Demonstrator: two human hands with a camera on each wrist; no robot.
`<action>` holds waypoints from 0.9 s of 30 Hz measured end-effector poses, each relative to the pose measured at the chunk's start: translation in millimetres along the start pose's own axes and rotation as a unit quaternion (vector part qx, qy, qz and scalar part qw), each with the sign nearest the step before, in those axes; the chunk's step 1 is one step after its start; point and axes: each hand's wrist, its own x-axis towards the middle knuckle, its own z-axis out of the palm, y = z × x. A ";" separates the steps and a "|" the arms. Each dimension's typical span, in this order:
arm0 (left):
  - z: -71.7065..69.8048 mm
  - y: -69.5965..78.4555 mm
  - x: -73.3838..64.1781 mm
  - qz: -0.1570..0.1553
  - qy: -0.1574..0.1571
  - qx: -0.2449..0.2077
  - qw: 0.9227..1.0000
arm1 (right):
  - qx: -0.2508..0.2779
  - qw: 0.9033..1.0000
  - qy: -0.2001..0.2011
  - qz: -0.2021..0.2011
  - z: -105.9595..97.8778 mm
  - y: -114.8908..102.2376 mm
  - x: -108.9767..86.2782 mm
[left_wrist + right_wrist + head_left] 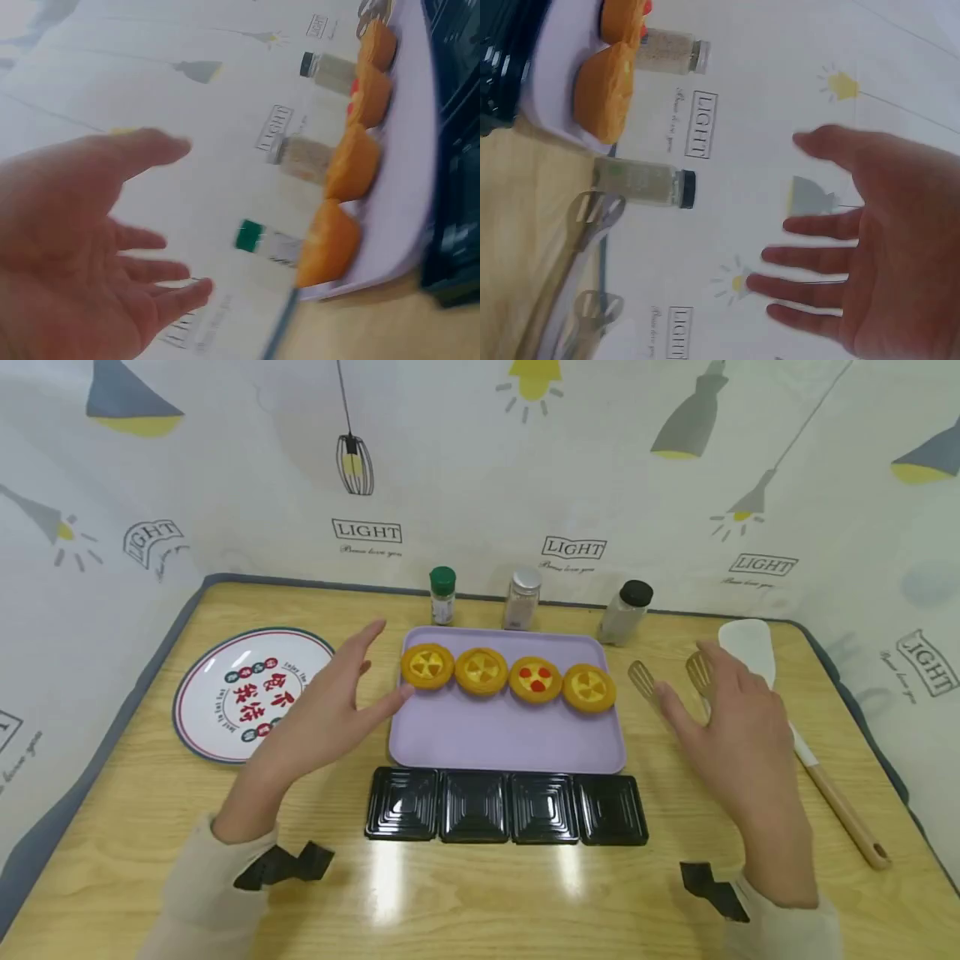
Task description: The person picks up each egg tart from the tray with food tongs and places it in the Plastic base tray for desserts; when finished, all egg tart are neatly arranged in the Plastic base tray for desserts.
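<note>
My left hand (pixel 326 718) hovers over the gap between the white plate (pixel 225 668) and the lilac tray (pixel 510 743). Its fingers are spread and it holds nothing; the left wrist view shows the bare palm (pixel 67 277). On the tray sits a row of several egg tarts (pixel 482 672), one with red spots (pixel 535 680). To the tray's right, my right hand (pixel 738 743) is raised over the utensils with fingers apart and nothing in them. Partly behind it lie two slotted utensils (pixel 643 678) and a white spatula (pixel 750 647) with a wooden handle.
Several black square dishes (pixel 474 806) line up along the tray's near edge. Behind the tray stand a green-capped bottle (pixel 442 597), a silver-capped shaker (pixel 522 600) and a black-capped shaker (pixel 625 614). A lamp-print cloth (pixel 465 468) rises around the wooden table (pixel 480 902).
</note>
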 end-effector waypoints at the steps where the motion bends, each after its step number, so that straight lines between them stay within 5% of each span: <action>1: 3.3 -4.0 -0.5 -0.014 0.004 -0.041 0.999 | 0.001 1.000 -0.011 0.022 1.3 3.3 -1.1; 5: 23.5 -24.6 -4.8 -0.061 0.011 -0.174 0.983 | -0.018 0.994 -0.084 0.067 12.6 18.9 -8.0; 10: 46.9 -51.0 -9.8 -0.070 0.003 -0.237 0.969 | -0.038 0.985 -0.143 0.094 29.3 38.6 -18.0; 17: 58.7 -70.3 -17.9 -0.060 -0.009 -0.254 0.965 | -0.034 0.986 -0.120 0.113 42.0 54.3 -21.0; 27: 58.5 -75.5 -16.9 0.008 -0.006 -0.209 0.978 | -0.030 0.982 -0.123 0.141 50.2 68.2 -16.7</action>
